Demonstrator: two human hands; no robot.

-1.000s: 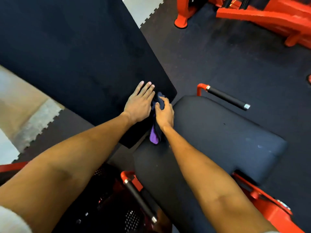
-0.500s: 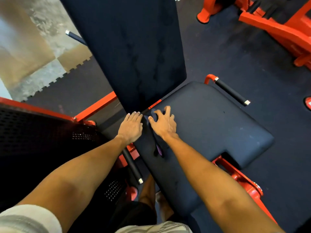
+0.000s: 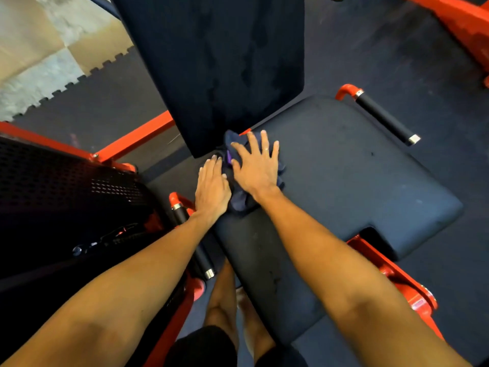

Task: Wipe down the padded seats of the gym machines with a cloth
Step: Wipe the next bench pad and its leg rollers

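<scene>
A dark padded seat [image 3: 344,181] of an orange-framed gym machine lies in front of me, with its tall dark backrest pad [image 3: 225,62] rising behind it. A dark blue and purple cloth [image 3: 242,201] lies bunched at the seat's back corner, near the foot of the backrest. My right hand [image 3: 255,165] presses flat on the cloth with fingers spread. My left hand [image 3: 211,189] lies flat beside it, touching the cloth's left edge. Much of the cloth is hidden under my hands.
Black-gripped handles stand on both sides of the seat, one at the right [image 3: 383,117] and one at the left [image 3: 190,234]. A black perforated shroud [image 3: 66,186] fills the left. Another orange machine frame [image 3: 460,25] stands far right on the rubber floor [image 3: 397,54].
Both hands and the cloth have come down from the backrest's lower edge onto the seat. My right hand now lies spread flat on the cloth. The view has tilted down towards the seat.
</scene>
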